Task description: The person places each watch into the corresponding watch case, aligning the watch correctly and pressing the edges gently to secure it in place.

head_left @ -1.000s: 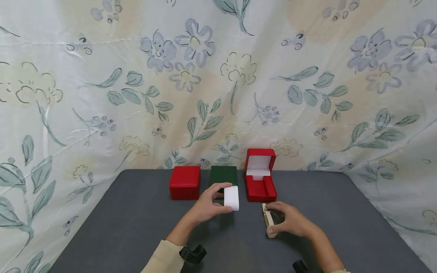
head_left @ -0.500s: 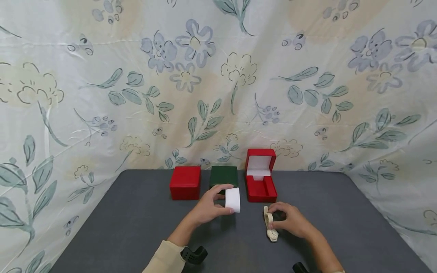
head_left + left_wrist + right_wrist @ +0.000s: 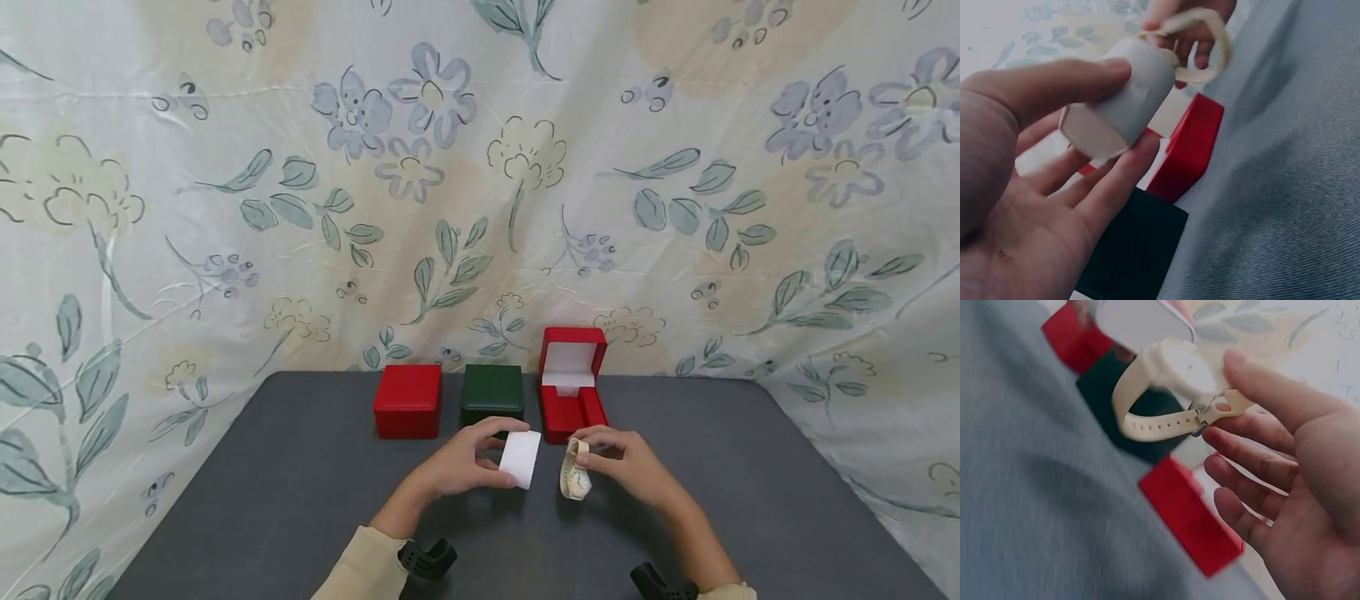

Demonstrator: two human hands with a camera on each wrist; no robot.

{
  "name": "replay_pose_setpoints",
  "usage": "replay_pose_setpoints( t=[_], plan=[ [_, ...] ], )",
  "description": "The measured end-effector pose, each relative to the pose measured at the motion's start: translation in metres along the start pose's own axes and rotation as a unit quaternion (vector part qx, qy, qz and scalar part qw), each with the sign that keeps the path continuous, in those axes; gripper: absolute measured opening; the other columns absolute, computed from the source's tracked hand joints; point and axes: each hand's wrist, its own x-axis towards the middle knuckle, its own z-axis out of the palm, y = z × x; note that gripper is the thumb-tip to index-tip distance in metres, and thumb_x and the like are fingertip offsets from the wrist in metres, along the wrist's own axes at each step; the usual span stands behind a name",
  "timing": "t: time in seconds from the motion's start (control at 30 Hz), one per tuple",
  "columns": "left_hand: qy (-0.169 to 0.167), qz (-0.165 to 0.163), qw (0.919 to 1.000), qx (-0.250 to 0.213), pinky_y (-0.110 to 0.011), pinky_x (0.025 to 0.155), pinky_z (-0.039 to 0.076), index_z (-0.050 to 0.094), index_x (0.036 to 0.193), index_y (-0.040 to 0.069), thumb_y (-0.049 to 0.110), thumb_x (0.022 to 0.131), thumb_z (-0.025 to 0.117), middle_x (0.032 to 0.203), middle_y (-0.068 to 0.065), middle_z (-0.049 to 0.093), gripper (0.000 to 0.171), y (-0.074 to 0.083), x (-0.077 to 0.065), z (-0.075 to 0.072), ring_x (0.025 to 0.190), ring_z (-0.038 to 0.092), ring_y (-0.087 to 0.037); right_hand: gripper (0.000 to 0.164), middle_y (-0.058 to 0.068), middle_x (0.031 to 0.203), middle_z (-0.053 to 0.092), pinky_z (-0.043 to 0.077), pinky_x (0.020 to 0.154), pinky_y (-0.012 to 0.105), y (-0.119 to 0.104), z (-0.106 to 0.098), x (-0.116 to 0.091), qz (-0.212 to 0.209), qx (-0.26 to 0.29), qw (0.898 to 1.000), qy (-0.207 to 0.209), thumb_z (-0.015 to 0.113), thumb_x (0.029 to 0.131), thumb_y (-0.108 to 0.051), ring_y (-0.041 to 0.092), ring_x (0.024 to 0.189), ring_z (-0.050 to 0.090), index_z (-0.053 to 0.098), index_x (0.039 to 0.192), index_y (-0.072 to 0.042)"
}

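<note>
Between thumb and fingers my left hand [image 3: 467,461] holds a white watch cushion [image 3: 520,460]; one flat end of the cushion [image 3: 1094,131] faces the palm in the left wrist view. My right hand [image 3: 633,465] pinches a cream wristwatch [image 3: 576,483] near its buckle, just right of the cushion and above the table. In the right wrist view the strap of the watch [image 3: 1154,427] curves in a loop, with its holes and metal buckle showing. Behind the right hand stands a red watch box [image 3: 564,421], lid up, white lining inside the lid.
A closed green box [image 3: 491,387] stands behind the left hand. Left of it is a closed red box [image 3: 407,404]. All the boxes line the back of the dark grey table [image 3: 300,492], against a flowered cloth [image 3: 420,208].
The right hand has lifted the watch off the table and brought it left, closer to the cushion. The left hand has shifted slightly right and toward me, tilting the cushion.
</note>
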Motion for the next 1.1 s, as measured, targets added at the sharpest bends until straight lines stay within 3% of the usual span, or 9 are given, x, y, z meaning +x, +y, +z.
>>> replay_pose_setpoints(
  t=[0.17,0.33,0.63,0.87,1.1],
  plan=[
    [-0.053,0.031,0.9977,-0.028,-0.030,0.091,0.055,0.048,0.139,0.028,0.011,0.085,0.073,0.147,0.002,0.040,0.062,0.004,-0.003,-0.006,0.129,0.044,-0.026,0.030,0.014,0.123,0.065,0.055,0.085,0.026,-0.021,0.012,0.013,-0.039,0.060,0.997,-0.027,0.063,0.093,-0.023,0.017,0.103,0.061,0.068,0.117,-0.007],
    [-0.069,0.035,0.9967,-0.024,-0.029,0.092,0.054,0.048,0.139,0.027,0.011,0.085,0.071,0.148,0.003,0.040,0.061,0.008,-0.006,-0.014,0.130,0.042,-0.023,0.032,0.015,0.122,0.065,0.054,0.086,0.025,-0.036,0.029,0.025,-0.052,0.082,0.995,-0.036,0.057,0.097,-0.024,0.016,0.102,0.061,0.065,0.122,-0.005],
    [-0.027,0.038,0.9984,0.031,-0.027,0.087,0.056,0.050,0.139,0.025,0.008,0.083,0.074,0.146,0.002,0.045,0.063,0.006,-0.008,-0.017,0.127,0.047,-0.025,0.037,0.006,0.094,0.069,0.057,0.074,0.031,-0.040,0.056,0.038,0.017,0.122,0.992,-0.022,0.052,0.099,-0.033,0.015,0.083,0.061,0.068,0.114,-0.002],
    [0.012,0.041,0.9968,0.068,-0.025,0.083,0.057,0.046,0.141,0.025,0.010,0.081,0.077,0.140,0.003,0.051,0.070,0.005,-0.006,-0.012,0.124,0.053,-0.024,0.044,0.012,0.113,0.062,0.059,0.077,0.032,-0.044,0.062,0.037,0.045,0.190,0.980,-0.030,0.054,0.098,-0.032,0.018,0.093,0.061,0.055,0.132,-0.004],
    [0.021,0.044,0.9947,0.091,-0.026,0.083,0.057,0.042,0.144,0.027,0.010,0.079,0.078,0.143,0.006,0.048,0.076,0.003,-0.004,-0.004,0.123,0.048,-0.020,0.052,0.013,0.119,0.060,0.058,0.079,0.034,-0.050,0.065,0.033,0.079,0.213,0.974,-0.026,0.055,0.097,-0.034,0.017,0.095,0.059,0.047,0.140,-0.005]
  ],
)
